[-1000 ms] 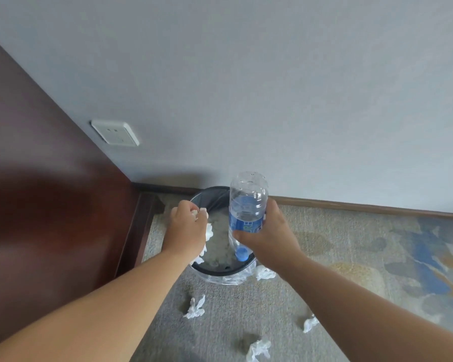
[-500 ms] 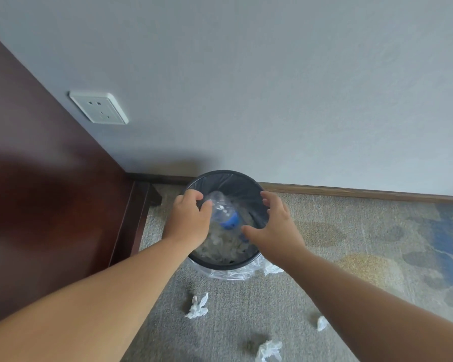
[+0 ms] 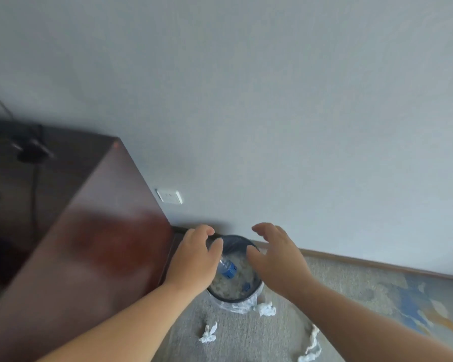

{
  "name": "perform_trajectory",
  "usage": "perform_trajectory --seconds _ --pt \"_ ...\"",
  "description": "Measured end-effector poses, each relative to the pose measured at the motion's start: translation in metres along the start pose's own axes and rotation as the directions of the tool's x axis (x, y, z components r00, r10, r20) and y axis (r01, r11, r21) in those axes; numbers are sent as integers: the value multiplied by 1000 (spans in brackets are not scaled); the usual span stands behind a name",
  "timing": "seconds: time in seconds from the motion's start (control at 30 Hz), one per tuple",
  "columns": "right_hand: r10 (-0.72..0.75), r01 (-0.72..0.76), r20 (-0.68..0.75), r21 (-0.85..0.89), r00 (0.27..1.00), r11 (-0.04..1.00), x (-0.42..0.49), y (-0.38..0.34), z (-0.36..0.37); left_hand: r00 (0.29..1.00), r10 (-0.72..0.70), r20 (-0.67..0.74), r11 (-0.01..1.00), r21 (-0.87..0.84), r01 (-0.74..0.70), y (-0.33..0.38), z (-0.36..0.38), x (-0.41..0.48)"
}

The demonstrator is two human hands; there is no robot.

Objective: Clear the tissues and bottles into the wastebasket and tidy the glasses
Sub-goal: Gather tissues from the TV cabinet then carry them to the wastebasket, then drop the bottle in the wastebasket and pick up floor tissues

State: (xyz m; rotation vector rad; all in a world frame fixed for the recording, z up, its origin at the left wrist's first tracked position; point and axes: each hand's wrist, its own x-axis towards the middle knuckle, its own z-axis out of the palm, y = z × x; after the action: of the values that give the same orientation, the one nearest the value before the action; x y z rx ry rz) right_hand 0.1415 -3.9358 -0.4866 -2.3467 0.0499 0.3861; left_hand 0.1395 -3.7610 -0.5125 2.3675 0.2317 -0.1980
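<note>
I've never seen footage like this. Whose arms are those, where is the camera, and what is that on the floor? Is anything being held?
There is no machine here. A person wears a wide-angle camera on the head, looking down at their own arms. The left hand and right hand hover open over a dark wastebasket, holding nothing. Inside it lies a plastic bottle with a blue label. Crumpled tissues lie on the carpet nearby. A dark wooden cabinet stands on the left.
</note>
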Motion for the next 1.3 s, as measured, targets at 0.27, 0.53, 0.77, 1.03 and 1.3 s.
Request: perform_trajectory --seconds 0.27,0.53,0.77,1.03,1.3 --pt "-200 202 41 -53 979 978 -57 -125 -68 979 14 -204 999 -39 -22 78 -143 -80" --pt "-341 342 46 -5 939 940 -129 -241 -77 939 10 -344 1000 3 -9 82 -266 -169" --pt "-388 388 21 7 921 922 -203 -306 -45 928 21 -372 998 -46 -41 38 -331 -233" --pt "-412 415 59 -68 909 907 -265 -354 15 917 -13 -400 999 -37 -2 -39 -392 -289" --pt "-490 506 173 -61 854 860 -275 -397 52 850 -143 -507 990 -71 123 -93 -438 -314"
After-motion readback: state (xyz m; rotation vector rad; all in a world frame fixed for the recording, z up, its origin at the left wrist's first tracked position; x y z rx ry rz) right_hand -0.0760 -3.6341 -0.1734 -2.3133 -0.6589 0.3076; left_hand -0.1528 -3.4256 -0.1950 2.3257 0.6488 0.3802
